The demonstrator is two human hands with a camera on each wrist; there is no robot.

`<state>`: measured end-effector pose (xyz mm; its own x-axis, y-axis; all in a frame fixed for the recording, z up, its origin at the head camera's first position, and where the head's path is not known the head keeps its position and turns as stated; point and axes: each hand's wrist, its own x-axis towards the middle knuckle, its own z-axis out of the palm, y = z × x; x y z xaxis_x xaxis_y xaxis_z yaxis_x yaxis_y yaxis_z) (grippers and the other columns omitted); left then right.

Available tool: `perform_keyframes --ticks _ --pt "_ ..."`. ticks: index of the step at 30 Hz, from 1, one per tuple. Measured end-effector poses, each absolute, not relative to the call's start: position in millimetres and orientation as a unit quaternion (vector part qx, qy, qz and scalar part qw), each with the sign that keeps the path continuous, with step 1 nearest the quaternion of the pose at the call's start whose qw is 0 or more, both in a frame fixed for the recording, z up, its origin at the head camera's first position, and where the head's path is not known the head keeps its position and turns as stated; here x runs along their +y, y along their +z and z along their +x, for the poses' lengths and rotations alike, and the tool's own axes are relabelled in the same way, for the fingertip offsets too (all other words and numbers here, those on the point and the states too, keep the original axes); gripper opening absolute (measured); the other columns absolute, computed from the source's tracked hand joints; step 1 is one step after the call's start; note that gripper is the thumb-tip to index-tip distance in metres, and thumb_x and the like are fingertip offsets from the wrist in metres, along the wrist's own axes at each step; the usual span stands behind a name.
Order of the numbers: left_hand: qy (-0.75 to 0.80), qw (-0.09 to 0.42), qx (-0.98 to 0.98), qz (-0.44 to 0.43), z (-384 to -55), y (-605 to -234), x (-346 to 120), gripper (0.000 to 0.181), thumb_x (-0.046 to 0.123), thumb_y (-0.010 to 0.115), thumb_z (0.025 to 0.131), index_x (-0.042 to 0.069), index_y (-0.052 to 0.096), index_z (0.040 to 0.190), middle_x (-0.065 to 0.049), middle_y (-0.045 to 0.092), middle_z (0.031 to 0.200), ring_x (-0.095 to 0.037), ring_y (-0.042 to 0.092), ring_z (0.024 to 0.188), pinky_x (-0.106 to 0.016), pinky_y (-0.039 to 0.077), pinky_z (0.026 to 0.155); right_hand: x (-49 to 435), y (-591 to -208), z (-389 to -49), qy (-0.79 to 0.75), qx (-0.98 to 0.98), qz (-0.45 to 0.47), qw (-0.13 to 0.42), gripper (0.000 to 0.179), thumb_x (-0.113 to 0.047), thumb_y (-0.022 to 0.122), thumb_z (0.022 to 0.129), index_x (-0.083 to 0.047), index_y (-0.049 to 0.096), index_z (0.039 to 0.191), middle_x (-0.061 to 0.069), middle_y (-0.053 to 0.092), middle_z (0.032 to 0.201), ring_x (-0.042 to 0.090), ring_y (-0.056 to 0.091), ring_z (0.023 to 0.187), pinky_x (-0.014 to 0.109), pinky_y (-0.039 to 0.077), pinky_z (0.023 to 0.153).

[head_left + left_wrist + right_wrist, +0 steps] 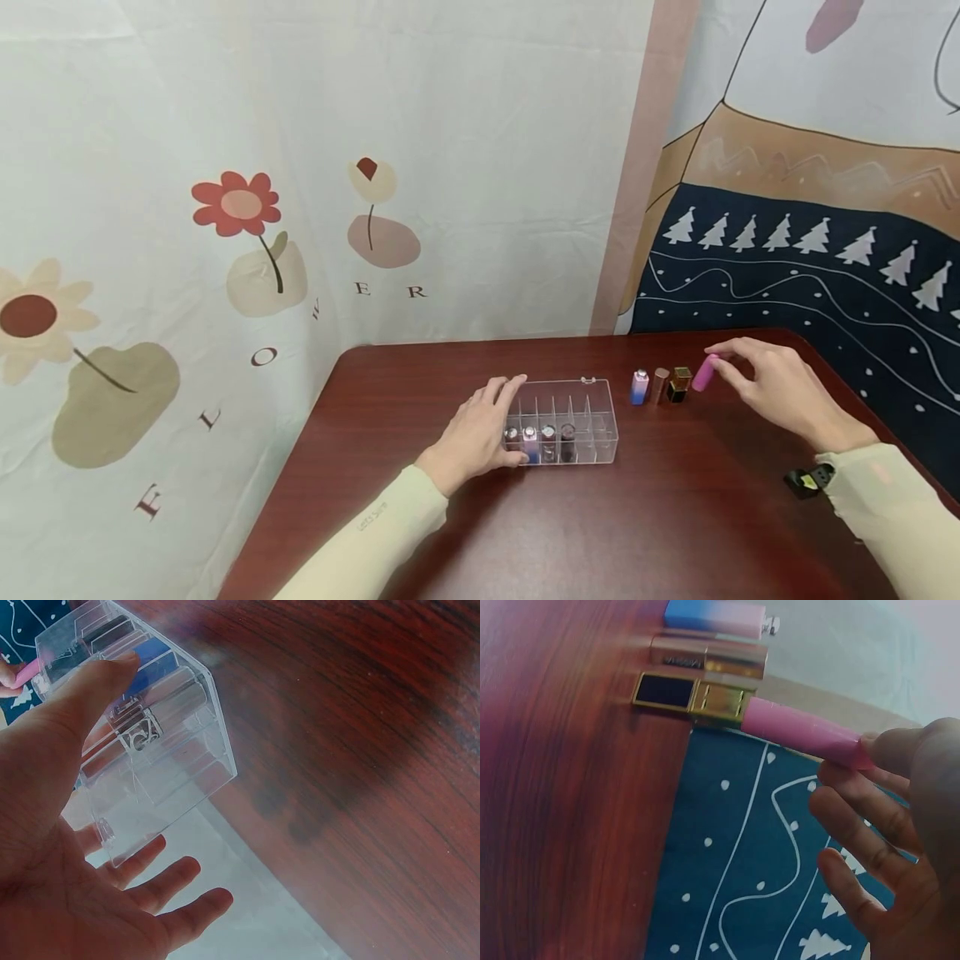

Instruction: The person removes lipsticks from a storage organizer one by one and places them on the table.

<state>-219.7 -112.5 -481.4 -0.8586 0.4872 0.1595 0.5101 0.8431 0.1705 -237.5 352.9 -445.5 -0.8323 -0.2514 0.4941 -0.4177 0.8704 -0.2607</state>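
My right hand pinches one end of a pink lipstick tube between thumb and fingertips, the tube slanting down. In the right wrist view its other fingers are spread. My left hand spans the left end of a clear divided organizer box, with thumb along the front wall and fingers at the back. Several lipsticks stand in the box's front row, among them a blue-and-pink one near the thumb. Beside the pink tube stand a black-and-gold lipstick, a rose-gold lipstick and another blue-and-pink lipstick.
Everything stands on a dark red-brown wooden table. A pale curtain with flower prints hangs behind and to the left. At the right hangs a dark cloth with white trees, close to the table's edge.
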Motion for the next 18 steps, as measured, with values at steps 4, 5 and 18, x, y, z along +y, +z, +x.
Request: perform_keyframes --ticks 4,5,18 --pt "-0.103 0.057 -0.958 -0.261 -220.2 -482.1 -112.6 0.130 0.053 0.107 0.081 0.015 0.031 0.180 -0.022 0.052 0.170 -0.047 0.068 0.143 -0.060 0.063 0.119 359.3 -448.2 -240.2 0.186 -0.941 0.172 0.223 0.024 -0.017 0.085 0.106 -0.008 0.084 0.128 0.020 0.087 0.122 0.027 0.068 0.089 0.031 0.056 0.071" --pt "-0.102 0.058 -0.958 -0.261 -220.2 -482.0 -112.5 0.131 0.053 0.107 0.081 0.015 0.031 0.181 -0.022 0.052 0.170 -0.047 0.068 0.143 -0.060 0.063 0.119 360.5 -448.3 -241.1 0.187 -0.942 0.171 0.221 0.023 -0.017 0.085 0.106 -0.008 0.084 0.128 0.020 0.087 0.122 0.027 0.068 0.089 0.029 0.054 0.070" --pt "-0.096 0.056 -0.960 -0.256 -219.1 -481.8 -110.3 0.130 0.054 0.107 0.082 0.015 0.031 0.180 -0.023 0.053 0.170 -0.048 0.068 0.144 -0.060 0.063 0.119 370.7 -459.9 -253.1 0.212 -0.954 0.151 0.148 0.015 -0.025 0.077 0.114 -0.016 0.086 0.121 0.020 0.085 0.128 0.023 0.065 0.091 0.026 0.049 0.067"
